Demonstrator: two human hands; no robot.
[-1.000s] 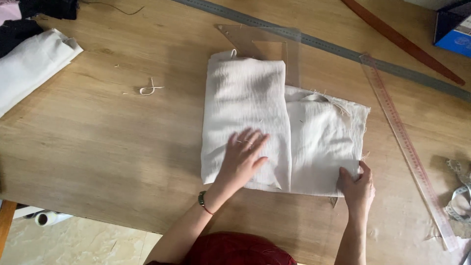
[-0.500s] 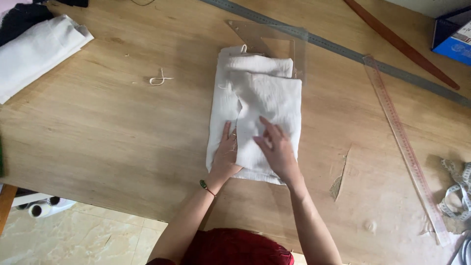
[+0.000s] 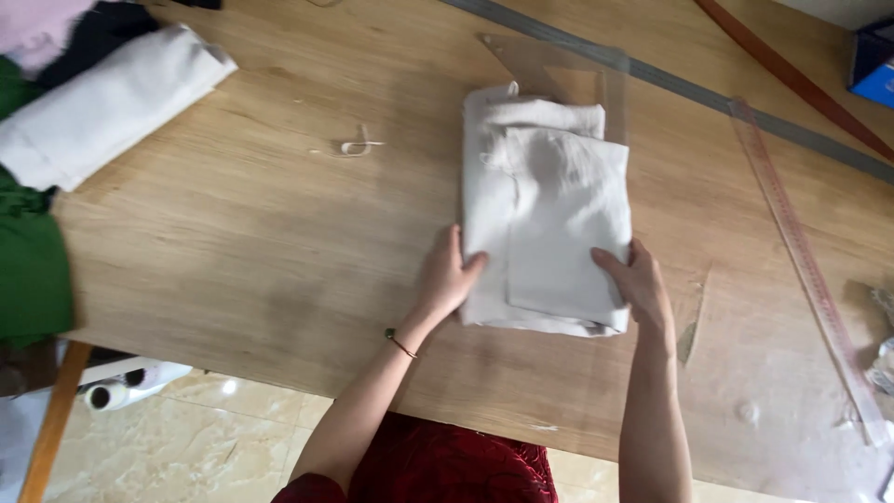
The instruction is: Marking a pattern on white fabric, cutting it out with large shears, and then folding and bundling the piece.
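Note:
A folded white cloth [image 3: 549, 205] lies on the wooden table [image 3: 242, 233], its top layer a smaller folded panel. My left hand [image 3: 447, 277] grips the cloth's near left edge, thumb on top. My right hand [image 3: 640, 282] grips the near right corner, fingers curled over the top layer. Both hands sit at the side of the bundle closest to me, one at each end.
A clear plastic triangle [image 3: 559, 70] lies under the cloth's far end. A long grey ruler [image 3: 689, 88] and a clear ruler [image 3: 801, 261] lie at the right. Folded white [image 3: 102, 112] and green [image 3: 28, 270] fabrics sit at left. A small scrap [image 3: 356, 146] lies mid-table.
The right half of the cloth was folded over the left, making a narrower bundle. Both hands then slid from on top of it to its near left and right edges.

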